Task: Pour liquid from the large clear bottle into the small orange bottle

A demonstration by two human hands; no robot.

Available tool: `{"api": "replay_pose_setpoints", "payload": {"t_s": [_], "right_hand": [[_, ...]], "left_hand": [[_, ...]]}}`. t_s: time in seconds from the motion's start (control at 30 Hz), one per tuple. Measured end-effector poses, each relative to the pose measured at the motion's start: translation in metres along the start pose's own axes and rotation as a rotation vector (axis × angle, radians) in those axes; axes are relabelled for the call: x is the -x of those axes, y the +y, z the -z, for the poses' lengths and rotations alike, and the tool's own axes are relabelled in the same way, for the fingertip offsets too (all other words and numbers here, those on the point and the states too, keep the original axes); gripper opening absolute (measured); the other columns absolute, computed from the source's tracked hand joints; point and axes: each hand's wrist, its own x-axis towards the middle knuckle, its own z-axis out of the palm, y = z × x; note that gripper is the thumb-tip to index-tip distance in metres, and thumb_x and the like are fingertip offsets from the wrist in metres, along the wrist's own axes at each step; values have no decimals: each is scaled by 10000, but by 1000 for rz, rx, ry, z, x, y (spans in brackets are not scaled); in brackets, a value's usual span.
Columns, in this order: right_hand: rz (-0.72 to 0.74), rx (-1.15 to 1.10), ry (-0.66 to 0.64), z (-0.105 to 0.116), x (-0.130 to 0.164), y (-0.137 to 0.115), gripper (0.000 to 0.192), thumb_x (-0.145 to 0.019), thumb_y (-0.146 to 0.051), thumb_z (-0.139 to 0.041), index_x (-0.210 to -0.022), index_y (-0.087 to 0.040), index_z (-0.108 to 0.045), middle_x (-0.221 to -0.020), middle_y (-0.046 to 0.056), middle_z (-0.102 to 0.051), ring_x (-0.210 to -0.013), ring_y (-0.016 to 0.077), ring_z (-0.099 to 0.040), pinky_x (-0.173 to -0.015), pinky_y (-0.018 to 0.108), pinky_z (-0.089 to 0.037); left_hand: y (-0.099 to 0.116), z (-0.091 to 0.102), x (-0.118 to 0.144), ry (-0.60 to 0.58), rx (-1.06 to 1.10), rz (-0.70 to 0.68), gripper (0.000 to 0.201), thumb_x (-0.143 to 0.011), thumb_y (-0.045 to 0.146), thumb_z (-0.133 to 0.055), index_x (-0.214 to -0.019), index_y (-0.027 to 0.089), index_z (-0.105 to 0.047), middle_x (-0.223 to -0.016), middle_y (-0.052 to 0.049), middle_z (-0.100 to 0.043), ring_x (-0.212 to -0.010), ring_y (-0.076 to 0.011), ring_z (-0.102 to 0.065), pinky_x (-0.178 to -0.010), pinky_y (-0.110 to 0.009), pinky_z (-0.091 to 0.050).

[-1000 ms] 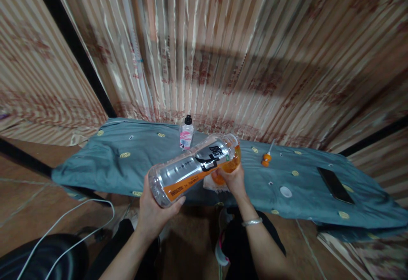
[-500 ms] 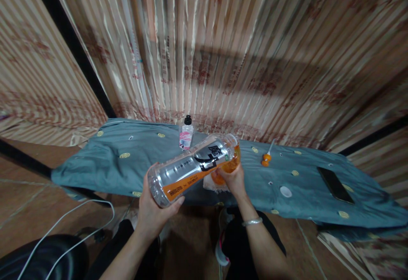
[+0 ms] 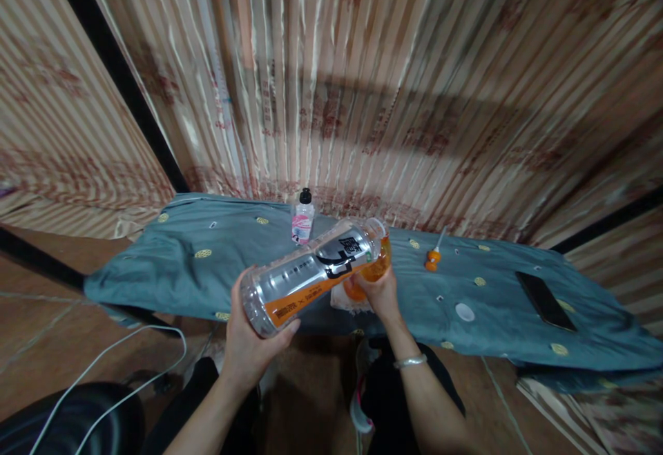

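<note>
My left hand is closed round the base of a clear plastic drink bottle with a silver and orange label. The bottle is tilted, its mouth up and to the right, at the top of a second bottle of orange liquid. Around that orange bottle my right hand is wrapped; much of it hides behind the tilted bottle. A white cloth lies beneath the orange bottle. Whether liquid flows between the two mouths I cannot tell.
On the blue-green bed cover stands a small pump-top bottle with a pink label. To the right are an orange object with a clear stem, a white round cap and a dark phone. A white cable loops at lower left.
</note>
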Motion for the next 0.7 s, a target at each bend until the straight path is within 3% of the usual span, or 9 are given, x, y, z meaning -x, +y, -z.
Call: {"api": "replay_pose_setpoints", "payload": {"t_s": [0.13, 0.33, 0.7], "right_hand": [[7, -14, -6, 0, 1, -1, 595, -612, -419, -826, -1119, -205, -598, -1044, 96, -772, -891, 269, -748, -812, 385, -604], [9, 16, 15, 1, 1, -2, 598, -606, -386, -834, -1129, -206, -608, -1000, 89, -780, -896, 285, -749, -786, 380, -605], [48, 18, 3, 1, 2, -1, 586, -629, -382, -832, -1138, -191, -614, -1012, 96, -785, -876, 275, -754, -782, 371, -609]], "left_hand": [[1, -2, 1, 69, 32, 44, 838, -664, 474, -816, -1354, 164, -456, -1311, -154, -609, -1223, -331, -632, -1060, -505, -489], [-13, 4, -2, -23, -10, 16, 904, -640, 468, -850, -1374, 173, -413, -1293, -165, -617, -1173, -334, -660, -998, -506, -534], [-20, 8, -2, -31, -23, -18, 937, -669, 458, -846, -1423, 154, -380, -1356, -184, -575, -1242, -340, -623, -1039, -493, -511]]}}
